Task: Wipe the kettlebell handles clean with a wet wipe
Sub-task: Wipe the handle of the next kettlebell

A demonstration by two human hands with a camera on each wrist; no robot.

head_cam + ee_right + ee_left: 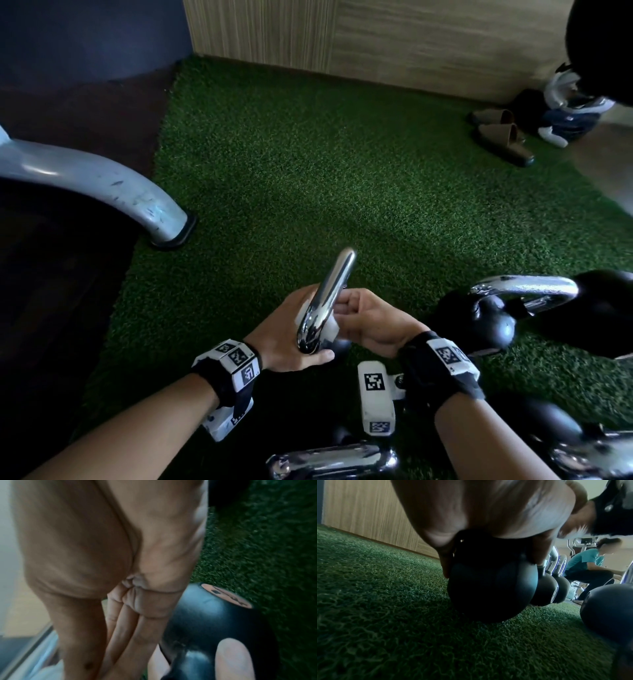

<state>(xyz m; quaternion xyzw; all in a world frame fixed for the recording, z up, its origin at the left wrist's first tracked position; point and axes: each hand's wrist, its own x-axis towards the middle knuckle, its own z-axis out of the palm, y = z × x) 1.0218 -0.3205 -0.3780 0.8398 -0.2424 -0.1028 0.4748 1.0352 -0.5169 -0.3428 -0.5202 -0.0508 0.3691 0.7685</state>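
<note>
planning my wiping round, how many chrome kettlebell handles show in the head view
4: one handle between both hands at centre, one at right, one at bottom centre, one at bottom right corner. More may lie out of frame.

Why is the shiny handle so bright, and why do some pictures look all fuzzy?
Head view: the curved chrome kettlebell handle mirrors the room's light, so it glares. Right wrist view: the right hand sits too close and blurs. Left wrist view: the black round kettlebell body is dim, in shadow.

Premises: a gym. Evidence: artificial green turf underfoot, several black kettlebells with chrome handles standing on it, a grey machine frame leg, exercise machines behind, and wood-panelled walls.
</note>
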